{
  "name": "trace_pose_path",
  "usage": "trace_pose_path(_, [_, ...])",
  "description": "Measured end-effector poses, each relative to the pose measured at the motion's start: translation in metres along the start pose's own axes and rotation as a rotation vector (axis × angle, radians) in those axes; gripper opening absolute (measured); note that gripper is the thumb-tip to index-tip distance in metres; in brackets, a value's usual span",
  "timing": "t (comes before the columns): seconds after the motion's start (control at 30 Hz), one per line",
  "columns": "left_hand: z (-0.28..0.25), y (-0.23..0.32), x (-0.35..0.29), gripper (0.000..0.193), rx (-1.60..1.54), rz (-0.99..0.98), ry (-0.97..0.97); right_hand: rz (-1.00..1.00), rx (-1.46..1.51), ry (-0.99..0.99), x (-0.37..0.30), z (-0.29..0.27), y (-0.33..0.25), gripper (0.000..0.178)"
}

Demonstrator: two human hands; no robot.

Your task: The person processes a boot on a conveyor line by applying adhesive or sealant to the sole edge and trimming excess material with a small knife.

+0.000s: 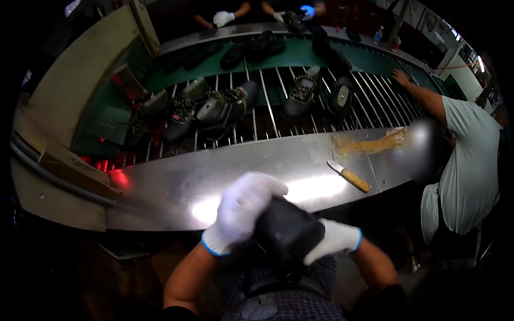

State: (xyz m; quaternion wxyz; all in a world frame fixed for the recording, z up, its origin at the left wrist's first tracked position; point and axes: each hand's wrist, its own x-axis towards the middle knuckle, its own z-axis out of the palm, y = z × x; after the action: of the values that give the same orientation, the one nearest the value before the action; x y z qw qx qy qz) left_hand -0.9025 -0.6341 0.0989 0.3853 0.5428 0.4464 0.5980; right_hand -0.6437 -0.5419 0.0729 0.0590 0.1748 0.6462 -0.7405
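Note:
Close to my body, just before the metal ledge, I hold a black shoe (289, 227). Its shape is blurred, and a ribbed edge shows toward the right. My right hand (338, 238), in a white knit glove with a blue cuff, grips its right side with the thumb across the front. In a matching glove, my left hand (243, 206) is closed against the upper left side of the shoe. Motion smears its fingers, and the shoe hides part of them. A small knife (349, 176) with a wooden handle lies on the ledge to the right.
Beyond the metal ledge (176, 184) runs a roller conveyor (270, 107) carrying several lace-up shoes (227, 104). Behind it, a green belt (209, 67) bears more dark footwear. A co-worker (466, 160) stands at right, one arm over the rollers. Gloved co-workers' hands (224, 18) show across the line.

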Motion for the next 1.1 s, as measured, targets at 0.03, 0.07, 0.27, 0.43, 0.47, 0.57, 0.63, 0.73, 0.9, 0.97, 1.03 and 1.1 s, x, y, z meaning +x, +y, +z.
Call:
trace_pose_path(0.03, [-0.014, 0.01, 0.006, 0.041, 0.037, 0.036, 0.095, -0.005, 0.014, -0.035, 0.009, -0.014, -0.026, 0.104])
trace_pose_path(0.07, [-0.027, 0.018, 0.013, 0.045, 0.078, 0.075, 0.192, 0.085, 0.009, 0.063, 0.015, -0.025, -0.044, 0.086])
trace_pose_path(0.27, [-0.043, -0.03, -0.075, 0.077, 1.013, -0.279, 0.347, 0.118, -1.287, 0.895, -0.018, -0.101, -0.017, 0.046])
trace_pose_path(0.43, [-0.012, -0.057, -0.115, 0.079, 0.959, -0.298, 0.394, 0.492, -1.481, 0.966, -0.055, -0.132, 0.067, 0.043])
trace_pose_path(0.47, [-0.007, -0.06, -0.12, 0.079, 0.946, -0.272, 0.406, 0.486, -1.498, 0.978, -0.054, -0.137, 0.062, 0.043])
trace_pose_path(0.57, [-0.001, -0.078, -0.127, 0.093, 0.854, -0.145, 0.527, 0.16, -1.087, 1.127, -0.038, -0.118, 0.024, 0.044])
trace_pose_path(0.63, [-0.011, -0.056, -0.111, 0.125, 1.037, -0.062, 0.444, 0.056, -1.03, 0.901, -0.011, -0.056, -0.036, 0.042])
trace_pose_path(0.73, [-0.043, -0.042, -0.077, 0.139, 1.073, -0.017, 0.2, 0.131, -1.171, 0.473, 0.026, 0.011, -0.093, 0.038])
trace_pose_path(0.9, [-0.056, -0.031, -0.049, 0.137, 1.017, -0.259, -0.009, 0.288, -0.9, 0.373, 0.083, 0.017, -0.096, 0.04])
trace_pose_path(0.97, [-0.059, -0.035, -0.052, 0.133, 0.923, -0.218, 0.031, 0.271, -0.552, 0.326, 0.093, 0.01, -0.071, 0.047])
trace_pose_path(1.03, [-0.064, -0.046, -0.054, 0.127, 0.892, -0.134, 0.076, 0.38, -0.218, 0.276, 0.093, 0.008, -0.059, 0.048])
trace_pose_path(1.1, [-0.063, -0.056, -0.059, 0.12, 0.918, -0.009, 0.095, 0.331, -0.336, 0.279, 0.089, 0.016, -0.058, 0.044])
